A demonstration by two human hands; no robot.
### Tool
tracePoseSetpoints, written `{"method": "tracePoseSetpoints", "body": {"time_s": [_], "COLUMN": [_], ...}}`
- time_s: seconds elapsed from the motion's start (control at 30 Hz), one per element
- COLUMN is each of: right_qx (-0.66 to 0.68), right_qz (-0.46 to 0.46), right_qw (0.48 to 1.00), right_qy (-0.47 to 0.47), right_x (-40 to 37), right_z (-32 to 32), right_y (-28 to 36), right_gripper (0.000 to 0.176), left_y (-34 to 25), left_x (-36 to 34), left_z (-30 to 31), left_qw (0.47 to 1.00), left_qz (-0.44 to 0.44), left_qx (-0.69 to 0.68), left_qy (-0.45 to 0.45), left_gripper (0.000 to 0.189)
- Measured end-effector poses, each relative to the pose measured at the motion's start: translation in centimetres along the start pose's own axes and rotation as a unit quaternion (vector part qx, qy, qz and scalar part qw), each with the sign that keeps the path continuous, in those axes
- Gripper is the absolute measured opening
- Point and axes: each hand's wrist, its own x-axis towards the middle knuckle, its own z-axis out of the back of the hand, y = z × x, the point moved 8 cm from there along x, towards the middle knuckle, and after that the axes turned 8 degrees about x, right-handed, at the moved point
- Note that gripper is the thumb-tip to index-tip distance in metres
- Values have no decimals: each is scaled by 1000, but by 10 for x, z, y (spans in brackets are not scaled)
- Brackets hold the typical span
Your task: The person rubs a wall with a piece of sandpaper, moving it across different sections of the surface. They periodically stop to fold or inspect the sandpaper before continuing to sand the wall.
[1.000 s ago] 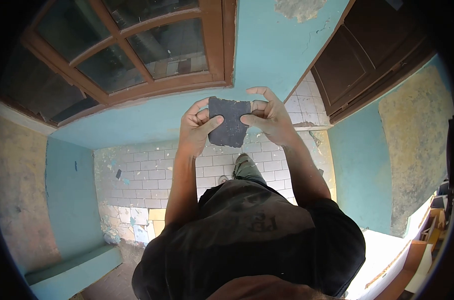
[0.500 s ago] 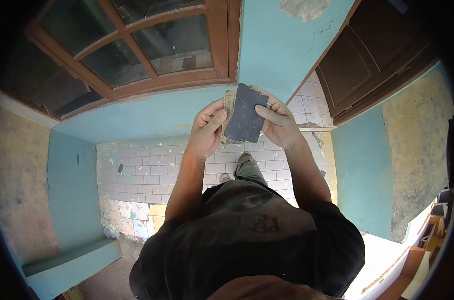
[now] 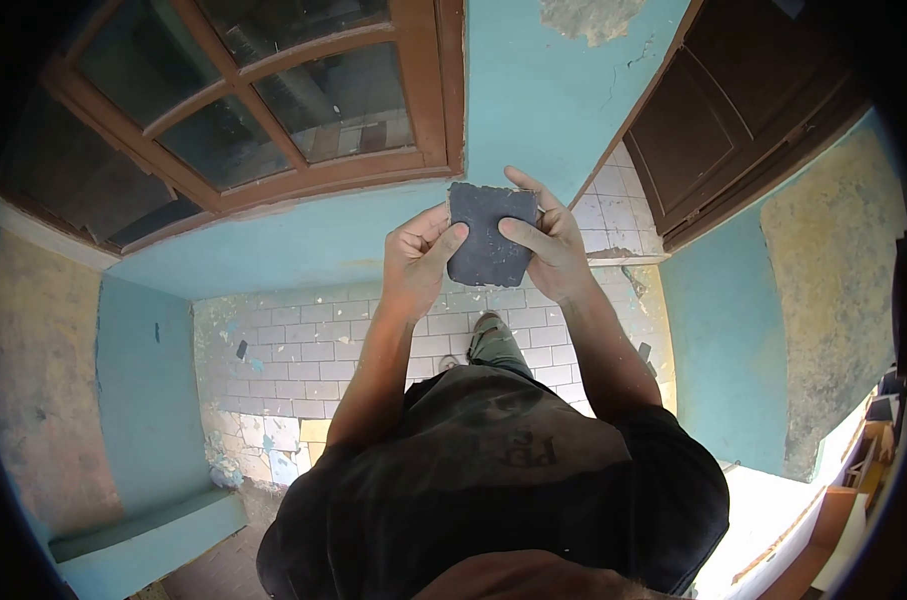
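Dark grey sheet (image 3: 490, 250), rough along its top and bottom edges, is held up in front of me between both my hands. My left hand (image 3: 419, 262) pinches its left edge, thumb on the dark face and fingers curled behind. My right hand (image 3: 557, 250) grips the right edge the same way, thumb pressed further in, with one finger lifted past the sheet's upper right corner. Both grips are narrow, closed on the sheet, and the thumbs are apart with a strip of dark face between them. Beyond the sheet's top edge is the blue wall (image 3: 523, 90); to its upper left is the brown window frame (image 3: 433, 90), and to its upper right the dark door (image 3: 718, 100). Below the sheet, open room shows over the tiled floor (image 3: 303, 340), down to my shoe (image 3: 488, 320). Half a second ago the sheet leaned and a pale layer showed along its left side; now it sits straighter, the dark face covers that layer, and my left thumb rests on the dark.
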Motion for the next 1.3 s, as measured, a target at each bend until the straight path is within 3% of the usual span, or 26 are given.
{"method": "tracePoseSetpoints", "body": {"time_s": [0.07, 0.2, 0.23, 0.27, 0.3, 0.33, 0.37, 0.4, 0.43, 0.47, 0.53, 0.57, 0.63, 0.67, 0.7, 0.73, 0.77, 0.8, 0.87, 0.9, 0.93, 0.97, 1.1, 1.17, 1.3], "right_qx": [137, 112, 94, 75, 108, 108, 229, 346, 279, 279, 182, 183, 323, 324, 222, 116, 117, 90, 66, 123, 178, 184, 215, 64, 173], "right_qz": [-46, -8, 21, 49, 40, 39, -8, -54, 5, 5, 94, 95, -13, -12, 34, 81, 85, 87, 89, 45, 2, -3, 44, 31, 38], "right_qw": [989, 993, 994, 993, 993, 993, 973, 935, 957, 957, 973, 973, 943, 942, 974, 988, 988, 992, 993, 987, 973, 973, 964, 996, 984], "right_qy": [-10, -19, -48, -77, -36, -38, 10, 57, 83, 81, 104, 103, 82, 81, 11, -60, -60, -10, 35, 90, 144, 138, 152, 61, 5], "right_x": [2, 1, 0, 0, 3, 2, 0, -4, -5, -5, -6, -4, 5, 6, 10, 12, 15, 20, 29, 34, 37, 41, 45, 53, 79], "right_z": [2, -1, 4, 11, 7, 10, 4, -5, -5, -7, -15, -10, 0, -1, 6, 14, 14, 10, 11, 7, 2, 8, -8, -2, 18], "right_y": [-12, -24, -27, -29, -32, -30, -32, -34, -30, -31, -14, -16, -35, -38, -35, -28, -22, -12, -3, -6, -9, -15, 3, 5, 24], "right_gripper": [70, 67, 63, 59, 48, 48, 44, 41, 39, 39, 43, 43, 53, 53, 63, 74, 74, 80, 86, 90, 94, 98, 97, 95, 97], "left_y": [4, 3, -21, -40, -41, -45, -47, -45, -44, -43, -41, -40, -37, -37, -38, -29, -12, -13, 8, 10, 8, 8, 28, 32, 25], "left_x": [3, 5, 0, -11, -11, -17, -22, -22, -23, -23, -21, -20, -14, -11, -13, -5, 4, 10, 28, 35, 41, 48, 78, 98, 144], "left_z": [-2, 0, -4, -18, -19, -29, -40, -41, -44, -46, -45, -43, -39, -37, -38, -21, -7, -5, 2, 0, -2, -7, -14, -17, -27], "left_qw": [1000, 997, 950, 844, 845, 808, 767, 769, 767, 764, 767, 769, 788, 805, 805, 891, 950, 950, 998, 997, 997, 996, 999, 999, 995], "left_qz": [3, -32, -188, -334, -333, -376, -418, -416, -420, -424, -424, -423, -422, -421, -422, -298, -165, -167, -43, -30, -26, -4, 23, 5, 8], "left_qx": [-26, 47, 234, 406, 406, 446, 483, 482, 483, 484, 479, 475, 445, 414, 414, 332, 241, 242, -24, -71, -69, -85, -46, -27, 83], "left_qy": [-9, -56, -82, -103, -101, -81, -61, -60, -56, -52, -54, -56, -55, -54, -53, -82, -107, -103, -41, -26, -24, -18, 18, 27, 50], "left_gripper": [43, 32, 27, 26, 26, 25, 26, 26, 28, 29, 29, 28, 29, 31, 31, 28, 28, 28, 36, 42, 42, 44, 52, 51, 44]}}
